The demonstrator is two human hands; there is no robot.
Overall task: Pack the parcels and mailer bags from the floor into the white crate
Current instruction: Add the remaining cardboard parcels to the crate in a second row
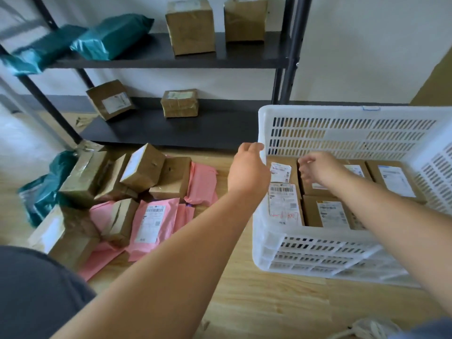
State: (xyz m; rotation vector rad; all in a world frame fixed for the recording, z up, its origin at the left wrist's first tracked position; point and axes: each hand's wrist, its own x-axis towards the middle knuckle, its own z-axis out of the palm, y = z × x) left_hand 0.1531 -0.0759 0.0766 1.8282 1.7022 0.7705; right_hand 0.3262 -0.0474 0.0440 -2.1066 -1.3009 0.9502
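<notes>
- The wooden floor point(244, 302) fills the lower half of the view, from about 3 o'clock round to 9 o'clock.
- A dark metal shelf unit point(156, 52) stands at 11 to 12 o'clock against the wall. Its upper board bears two teal mailer bags point(110, 36) and two brown boxes point(190, 26); its lower board bears two more taped boxes point(179, 103).
- The white crate point(318, 253), with slotted walls, sits on the floor at 3 o'clock. Several brown parcels point(396, 181) with white labels lie flat inside it, side by side and covering most of the visible bottom.
- A heap of parcels and mailers lies on the floor at 9 o'clock, just left of the crate: brown cardboard boxes point(143, 167) tumbled at odd angles, pink mailer bags point(149, 223) beneath and beside them, and a teal mailer bag point(44, 189) at the heap's far left edge.
- Both bare forearms reach up from the bottom of the view toward the crate.
- The left hand point(248, 167), at the centre, rests at the crate's near left corner, fingers curled toward the rim. Whether they grip it I cannot tell.
- The right hand point(318, 167), at 2 o'clock, hangs inside the crate over the boxes, fingers loosely bent and spread, nothing between them. The hand is blurred.
- A labelled parcel point(283, 204) lies directly below, between the two hands.
</notes>
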